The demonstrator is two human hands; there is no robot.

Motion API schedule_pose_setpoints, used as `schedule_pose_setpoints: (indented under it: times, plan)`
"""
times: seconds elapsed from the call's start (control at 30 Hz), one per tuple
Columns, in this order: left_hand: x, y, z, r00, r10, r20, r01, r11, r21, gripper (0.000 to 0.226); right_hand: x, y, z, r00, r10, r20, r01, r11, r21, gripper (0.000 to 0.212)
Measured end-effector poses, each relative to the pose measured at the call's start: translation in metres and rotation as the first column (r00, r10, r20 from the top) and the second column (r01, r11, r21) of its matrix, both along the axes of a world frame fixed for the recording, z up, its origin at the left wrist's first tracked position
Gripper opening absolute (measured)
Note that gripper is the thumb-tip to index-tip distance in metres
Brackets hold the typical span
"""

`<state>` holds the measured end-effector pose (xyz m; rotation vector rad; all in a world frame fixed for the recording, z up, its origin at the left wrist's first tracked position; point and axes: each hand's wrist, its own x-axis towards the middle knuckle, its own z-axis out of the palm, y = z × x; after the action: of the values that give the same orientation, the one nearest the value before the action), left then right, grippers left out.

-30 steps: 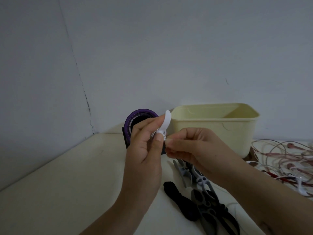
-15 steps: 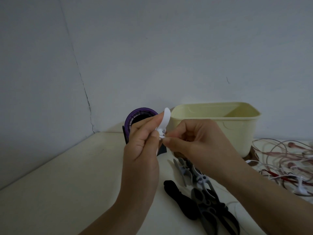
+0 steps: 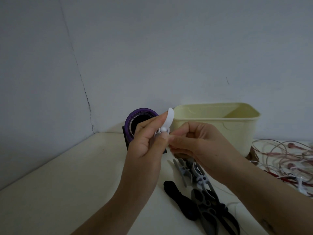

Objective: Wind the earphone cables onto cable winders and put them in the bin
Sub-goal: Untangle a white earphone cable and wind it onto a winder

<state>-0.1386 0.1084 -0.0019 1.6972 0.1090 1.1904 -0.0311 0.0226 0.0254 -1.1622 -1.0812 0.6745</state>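
Currently, left hand (image 3: 147, 141): raised above the cream table (image 3: 67, 184), thumb and fingers pinching a white plastic cable winder (image 3: 166, 123); its upper blade sticks up past the fingertips.
right hand (image 3: 194, 143): fingers curled, thumb and forefinger tips pinching at the winder's hub, touching the left thumb; cable there too fine to make out.
bin: pale yellow rectangular plastic bin (image 3: 237, 129) against the wall, just behind the hands.
earphones: tangle of pink and red earphone cables (image 3: 288, 158) on the table, right of the bin.
spares: grey and black plastic winders (image 3: 203, 192) lying on the table under the right forearm.
far side: round purple fan (image 3: 133, 119), partly hidden by the left hand.
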Motion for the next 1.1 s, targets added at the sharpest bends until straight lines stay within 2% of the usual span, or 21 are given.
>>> schedule_pose_setpoints:
  times: [0.07, 0.13, 0.3, 0.67, 0.83, 0.97, 1.03, 1.1]
  plan:
    - [-0.002, -0.001, 0.002, 0.999, -0.045, -0.014, 0.045, 0.999, -0.004, 0.044, 0.001, 0.000, 0.001, 1.000, 0.006, 0.003, -0.006, 1.000, -0.009, 0.007]
    - [-0.003, 0.000, 0.003, 0.998, -0.062, -0.011, 0.062, 0.998, -0.010, 0.045, 0.002, 0.000, 0.001, 0.999, 0.026, -0.025, -0.026, 1.000, -0.007, 0.007]
    - [-0.003, 0.000, 0.004, 0.997, -0.079, 0.002, 0.079, 0.997, 0.003, 0.045, 0.005, -0.004, 0.007, 0.985, 0.138, -0.103, -0.141, 0.990, -0.023, 0.023]
    - [-0.003, -0.004, 0.013, 0.995, -0.074, 0.065, 0.076, 0.997, -0.024, 0.044, 0.004, -0.003, 0.004, 0.982, 0.186, 0.019, -0.187, 0.982, 0.031, 0.033]
    - [-0.001, -0.003, 0.011, 0.992, -0.084, 0.092, 0.086, 0.996, -0.023, 0.041, 0.001, 0.000, 0.002, 0.972, 0.236, 0.007, -0.236, 0.969, 0.068, 0.031]
    - [0.001, 0.000, 0.009, 0.991, -0.085, 0.106, 0.093, 0.993, -0.077, 0.044, 0.001, -0.001, 0.002, 0.981, 0.196, -0.002, -0.194, 0.975, 0.106, 0.031]
    - [0.000, 0.000, 0.008, 0.997, -0.029, 0.070, 0.033, 0.997, -0.070, 0.043, 0.001, -0.004, 0.004, 0.989, 0.141, 0.045, -0.145, 0.985, 0.096, 0.029]
    - [-0.002, -0.002, 0.009, 0.996, 0.086, -0.013, -0.086, 0.996, 0.010, 0.035, 0.000, -0.007, 0.006, 0.990, 0.069, 0.120, -0.081, 0.992, 0.097, 0.026]
